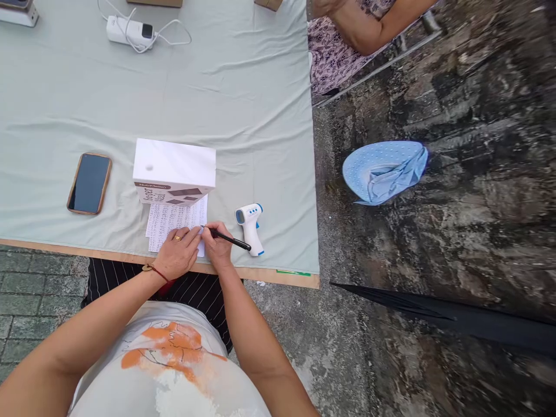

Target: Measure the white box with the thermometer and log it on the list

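Sheets of paper covered in small writing (167,223) lie at the table's front edge, partly hidden under a white box (174,162). My left hand (176,255) rests flat on the lower part of the sheets, fingers extended, with a ring and a bracelet on it. Between the fingers of my right hand (218,249) is a black pen (232,238), its tip at the right edge of the paper. Just to the right of that hand, a white and blue infrared thermometer (250,229) lies on the cloth, close to the pen's back end.
A phone in a brown case (89,183) lies on the cloth-covered table (174,98) at the left. Farther back are a white device with a cable (130,32) and cardboard boxes (156,2). Another person's arm (365,29) shows top right. A blue hat (384,172) lies on the ground.
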Motion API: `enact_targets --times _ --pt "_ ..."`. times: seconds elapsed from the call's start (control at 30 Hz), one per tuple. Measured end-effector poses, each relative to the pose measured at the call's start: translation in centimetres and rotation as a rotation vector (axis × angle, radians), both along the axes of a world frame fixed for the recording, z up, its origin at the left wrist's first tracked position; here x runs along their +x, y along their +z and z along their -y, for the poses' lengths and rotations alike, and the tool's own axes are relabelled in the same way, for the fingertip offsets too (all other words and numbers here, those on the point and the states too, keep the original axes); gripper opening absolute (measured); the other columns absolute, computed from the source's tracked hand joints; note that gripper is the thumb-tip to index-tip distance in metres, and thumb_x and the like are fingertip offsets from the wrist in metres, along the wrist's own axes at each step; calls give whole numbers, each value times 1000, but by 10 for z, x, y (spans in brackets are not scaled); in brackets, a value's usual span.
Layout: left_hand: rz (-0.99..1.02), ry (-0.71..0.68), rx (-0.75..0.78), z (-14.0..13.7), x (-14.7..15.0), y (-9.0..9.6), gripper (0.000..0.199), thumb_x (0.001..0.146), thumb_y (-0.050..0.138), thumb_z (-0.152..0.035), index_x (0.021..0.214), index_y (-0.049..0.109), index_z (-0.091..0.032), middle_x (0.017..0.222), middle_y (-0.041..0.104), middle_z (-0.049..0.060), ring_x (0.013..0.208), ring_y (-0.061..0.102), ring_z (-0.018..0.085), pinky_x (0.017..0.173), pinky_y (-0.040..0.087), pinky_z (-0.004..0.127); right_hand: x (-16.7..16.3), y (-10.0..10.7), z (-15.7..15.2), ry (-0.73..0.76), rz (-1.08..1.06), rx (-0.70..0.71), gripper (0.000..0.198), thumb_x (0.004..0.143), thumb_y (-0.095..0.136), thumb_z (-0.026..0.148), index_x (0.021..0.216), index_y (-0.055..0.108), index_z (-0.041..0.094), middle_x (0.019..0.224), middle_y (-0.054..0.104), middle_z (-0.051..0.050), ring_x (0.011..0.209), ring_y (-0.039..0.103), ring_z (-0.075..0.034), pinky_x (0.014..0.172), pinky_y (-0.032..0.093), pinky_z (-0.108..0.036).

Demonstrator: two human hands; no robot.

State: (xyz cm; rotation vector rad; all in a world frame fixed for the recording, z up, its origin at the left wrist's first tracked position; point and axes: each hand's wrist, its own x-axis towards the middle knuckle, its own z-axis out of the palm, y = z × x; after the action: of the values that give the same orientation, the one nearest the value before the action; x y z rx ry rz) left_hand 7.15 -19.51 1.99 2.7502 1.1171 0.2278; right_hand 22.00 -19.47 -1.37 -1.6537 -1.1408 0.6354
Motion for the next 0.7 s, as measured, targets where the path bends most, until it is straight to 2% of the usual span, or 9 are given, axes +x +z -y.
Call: enact_targets --times 0.47,0.7 --pt "7 1 -5 0 0 0 42 94 45 -24 134 55 -16 143 54 12 120 52 27 98 40 43 -1 -2 0 -65 10 9 13 77 51 32 70 57 22 61 58 3 59 50 -14 62 46 -29" --pt "7 1 3 0 0 0 42 95 42 -24 134 55 -14 143 54 11 120 52 27 99 40 42 -1 0 -1 -47 -12 0 12 75 51 31 70 57 22 60 58 3 58 50 -14 61 45 -28"
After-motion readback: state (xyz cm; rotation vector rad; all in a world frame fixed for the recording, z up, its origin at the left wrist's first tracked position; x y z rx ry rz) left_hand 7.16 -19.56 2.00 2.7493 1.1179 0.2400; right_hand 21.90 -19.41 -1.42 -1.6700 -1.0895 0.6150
